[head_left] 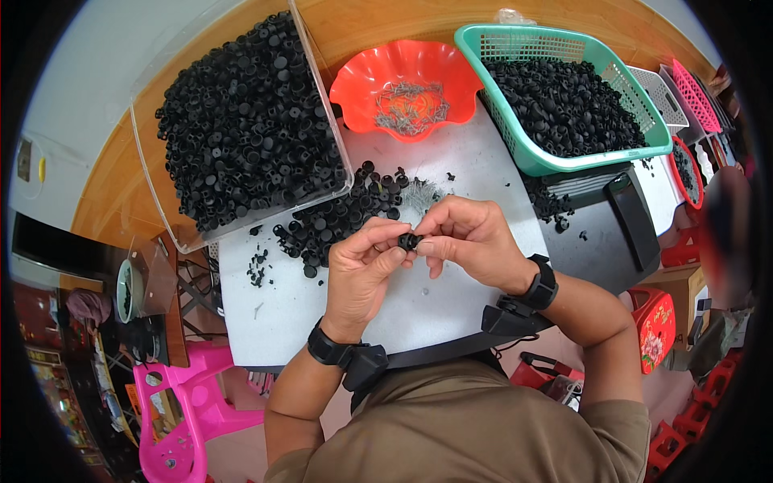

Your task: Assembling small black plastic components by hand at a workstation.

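Over the white tabletop [451,314], my two hands meet at a small round black plastic part [408,241]. Thumb and fingers of my left hand [366,266] pinch it from the left. From the other side, my right hand [471,241] grips it between thumb and fingertips; whether a smaller piece sits in those fingertips is hidden. Just beyond my hands lie a loose heap of black round caps [322,229] and a small pile of thin grey metal pins [420,196].
A clear bin [345,153] of black parts stands far left. A red scalloped bowl [354,80] holds metal pins at the back. A green basket [515,141] of black pieces rests at right, by a black panel [592,241]. A pink stool [189,386] stands lower left.
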Available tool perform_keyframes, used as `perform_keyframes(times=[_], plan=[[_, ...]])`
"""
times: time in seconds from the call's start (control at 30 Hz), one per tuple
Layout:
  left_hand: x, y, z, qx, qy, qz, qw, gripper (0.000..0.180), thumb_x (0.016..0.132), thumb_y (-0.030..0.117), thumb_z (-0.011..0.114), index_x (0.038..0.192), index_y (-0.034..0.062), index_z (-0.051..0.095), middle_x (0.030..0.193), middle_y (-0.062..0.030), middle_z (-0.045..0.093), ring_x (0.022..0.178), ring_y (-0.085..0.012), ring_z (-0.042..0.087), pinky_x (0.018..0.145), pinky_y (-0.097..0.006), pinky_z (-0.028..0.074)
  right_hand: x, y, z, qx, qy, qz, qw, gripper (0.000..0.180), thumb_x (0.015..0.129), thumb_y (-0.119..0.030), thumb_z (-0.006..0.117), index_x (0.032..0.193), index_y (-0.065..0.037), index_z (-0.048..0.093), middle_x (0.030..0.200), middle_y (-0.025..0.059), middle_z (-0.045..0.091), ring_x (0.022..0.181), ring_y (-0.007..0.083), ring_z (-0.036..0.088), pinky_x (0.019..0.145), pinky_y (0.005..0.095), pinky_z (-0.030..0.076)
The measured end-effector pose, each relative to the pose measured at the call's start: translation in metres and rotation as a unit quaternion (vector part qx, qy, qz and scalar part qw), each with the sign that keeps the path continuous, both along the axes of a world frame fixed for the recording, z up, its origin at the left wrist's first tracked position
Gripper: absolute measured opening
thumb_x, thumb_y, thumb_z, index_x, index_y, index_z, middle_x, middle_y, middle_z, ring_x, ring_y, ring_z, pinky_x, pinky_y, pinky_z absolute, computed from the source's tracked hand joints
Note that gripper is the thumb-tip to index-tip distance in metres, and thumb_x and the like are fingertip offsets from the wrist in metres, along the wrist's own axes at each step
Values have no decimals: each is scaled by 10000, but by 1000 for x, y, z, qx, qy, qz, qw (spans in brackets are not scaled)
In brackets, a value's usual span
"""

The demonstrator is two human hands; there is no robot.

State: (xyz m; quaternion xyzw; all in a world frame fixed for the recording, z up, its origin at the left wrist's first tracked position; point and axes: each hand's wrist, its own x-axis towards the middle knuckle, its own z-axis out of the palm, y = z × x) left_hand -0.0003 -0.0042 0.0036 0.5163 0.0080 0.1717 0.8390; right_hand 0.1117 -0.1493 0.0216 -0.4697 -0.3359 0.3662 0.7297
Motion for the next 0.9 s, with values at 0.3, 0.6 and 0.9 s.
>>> perform_keyframes(times=[0.3, 0.6, 0.9], plan=[[0, -1, -1, 91, 7, 53, 994, 267, 789, 7, 661, 1050, -32, 625, 995, -82, 571, 793, -129, 553, 721, -256, 485, 0, 1, -3, -27, 53, -1, 998, 77, 817, 44, 616, 889, 28, 591, 789, 100, 630, 678, 155, 641, 530, 259, 554], [0, -3, -1, 62, -1, 44, 997, 266, 795, -2, 653, 1057, -36, 621, 990, -84, 569, 822, -127, 559, 750, -272, 528, -1, 2, -4, -34, 87, -9, 996, 36, 834, 14, 612, 862, 27, 592, 762, 126, 643, 645, 164, 638, 502, 263, 545], [0, -3, 0, 98, 13, 59, 993, 251, 800, -6, 648, 1050, -28, 630, 990, -87, 573, 853, -129, 561, 747, -273, 525, -2, 2, -4, -45, 133, -5, 990, 34, 840, 1, 609, 844, 14, 578, 752, 124, 641, 628, 165, 632, 479, 268, 536]])
